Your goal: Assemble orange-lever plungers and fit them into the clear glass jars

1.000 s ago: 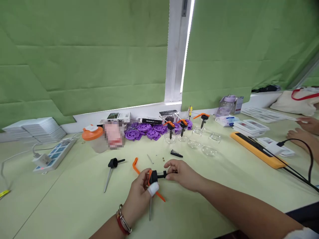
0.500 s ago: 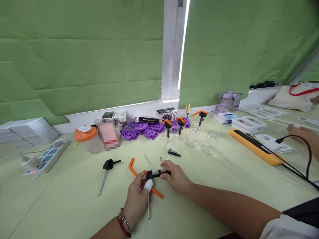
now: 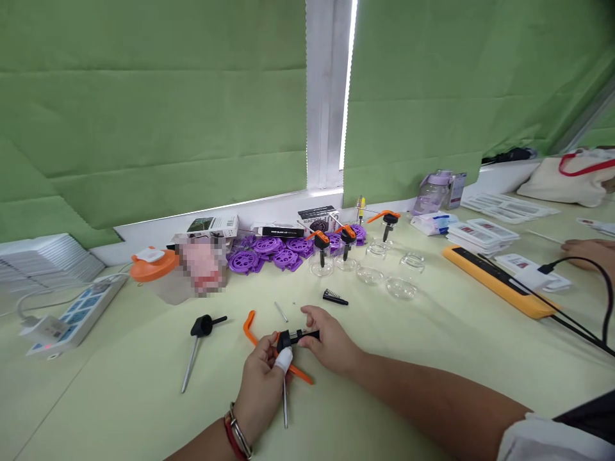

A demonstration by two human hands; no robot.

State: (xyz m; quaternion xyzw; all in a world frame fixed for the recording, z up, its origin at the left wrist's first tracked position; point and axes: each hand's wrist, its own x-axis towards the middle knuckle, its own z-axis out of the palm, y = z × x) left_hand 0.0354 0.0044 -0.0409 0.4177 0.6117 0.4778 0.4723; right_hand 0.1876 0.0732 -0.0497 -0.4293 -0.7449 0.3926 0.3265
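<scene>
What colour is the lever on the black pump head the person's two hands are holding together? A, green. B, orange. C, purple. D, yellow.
B: the lever sticking out below the black pump head, held between the left hand and right hand, is orange.

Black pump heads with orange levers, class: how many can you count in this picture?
4: three stand on glass jars by the purple wheels; one is held in both hands. More may be hidden.

My left hand (image 3: 262, 378) is reaching toward twelve o'clock, fingers pinching. My right hand (image 3: 331, 342) is coming in from four o'clock, fingertips meeting it.
</scene>
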